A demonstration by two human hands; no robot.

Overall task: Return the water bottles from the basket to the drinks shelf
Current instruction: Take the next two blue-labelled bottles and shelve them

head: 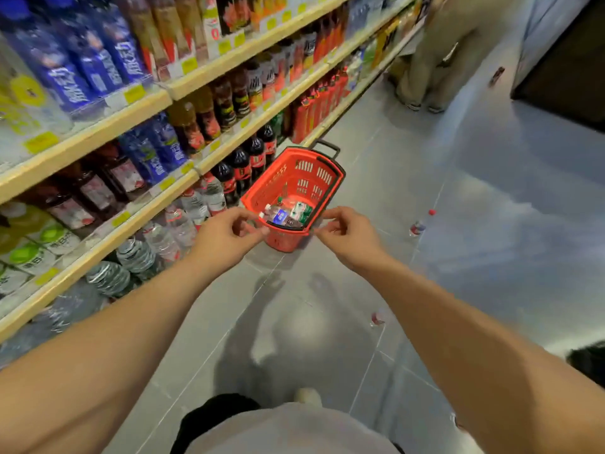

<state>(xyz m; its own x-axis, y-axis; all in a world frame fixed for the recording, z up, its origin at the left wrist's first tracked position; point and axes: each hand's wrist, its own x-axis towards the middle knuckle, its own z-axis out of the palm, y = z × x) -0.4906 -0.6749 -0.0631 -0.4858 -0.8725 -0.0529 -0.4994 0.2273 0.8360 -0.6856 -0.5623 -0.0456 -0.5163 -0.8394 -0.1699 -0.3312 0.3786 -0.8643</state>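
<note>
Red plastic marks the basket (296, 178), which stands on the grey tiled floor (409, 178) at the centre of the frame, its black handle raised at the far end. We see a few water bottles (288, 213) lying on their sides in its near end, with blue, green and red labels.

Our left hand (226, 235) reaches in from the lower left and hangs just at the near left corner of the basket, its fingers (258, 233) curled with thumb and forefinger close together; we cannot tell whether they touch the rim or hold anything. Our right hand (348, 234) reaches in from the lower right beside the near right corner, its fingers (322, 233) loosely bent and slightly apart, holding nothing.

Along the left of the frame runs the drinks shelf (137, 211), with pale wooden edges and yellow price tags. Clear water bottles with red caps fill its lowest tier (183, 217) just left of the basket, with dark cola bottles (248, 158) beyond them.

A loose bottle (416, 228) lies on the floor to the right of the basket, a red cap (432, 211) near it. At the upper right another person (435, 54) in beige clothes stands by the shelf.
</note>
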